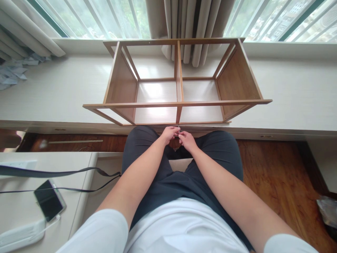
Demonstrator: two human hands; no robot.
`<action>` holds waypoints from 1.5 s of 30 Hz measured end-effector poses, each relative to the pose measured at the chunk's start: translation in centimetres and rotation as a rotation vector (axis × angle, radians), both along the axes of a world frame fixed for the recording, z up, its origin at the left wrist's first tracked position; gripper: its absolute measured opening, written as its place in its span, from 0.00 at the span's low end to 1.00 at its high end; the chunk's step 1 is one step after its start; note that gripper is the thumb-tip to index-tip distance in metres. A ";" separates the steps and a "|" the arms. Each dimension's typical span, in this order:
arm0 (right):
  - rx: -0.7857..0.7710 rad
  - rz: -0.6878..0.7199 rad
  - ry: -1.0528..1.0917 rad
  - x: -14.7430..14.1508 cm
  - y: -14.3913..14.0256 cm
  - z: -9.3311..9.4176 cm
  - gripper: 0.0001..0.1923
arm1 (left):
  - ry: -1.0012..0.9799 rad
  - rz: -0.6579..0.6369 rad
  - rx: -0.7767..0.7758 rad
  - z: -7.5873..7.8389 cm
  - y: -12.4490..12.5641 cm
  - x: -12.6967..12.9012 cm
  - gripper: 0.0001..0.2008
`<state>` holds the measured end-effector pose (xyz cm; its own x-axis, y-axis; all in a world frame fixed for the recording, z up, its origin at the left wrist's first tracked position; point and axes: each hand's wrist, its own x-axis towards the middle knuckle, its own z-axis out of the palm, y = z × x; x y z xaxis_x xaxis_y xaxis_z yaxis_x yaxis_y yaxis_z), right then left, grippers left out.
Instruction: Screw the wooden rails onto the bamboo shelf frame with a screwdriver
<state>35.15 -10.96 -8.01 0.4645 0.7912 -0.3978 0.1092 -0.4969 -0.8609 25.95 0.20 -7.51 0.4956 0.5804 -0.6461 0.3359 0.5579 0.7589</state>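
Note:
Close together in front of my knees, my left hand and my right hand pinch at a tiny, thin item between their fingertips. It looks like a short pale pin or screw, too small to name. Just beyond them, a brown wooden frame with two open bays lies on the white window ledge. Its side panels are solid, and a divider splits the middle. Both hands are near the frame's lower front rail, apparently not gripping it.
A white desk at the left bears a phone, a white power strip and black straps. Beige curtains hang behind the frame. Wooden floor shows at the right, with a plastic-wrapped bundle at its edge.

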 end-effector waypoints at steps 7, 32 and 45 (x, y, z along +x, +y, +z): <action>0.014 -0.023 0.144 -0.2 0.1 -0.1 0.10 | 0.004 -0.008 0.018 0.3 0.0 -0.1 0.08; 0.023 -0.213 0.767 0.1 0.0 2.2 0.13 | -0.021 -0.017 -0.012 0.3 0.0 0.1 0.11; 0.126 -0.010 0.076 -0.6 -0.1 0.8 0.07 | -0.023 -0.003 -0.011 0.0 -0.1 0.0 0.13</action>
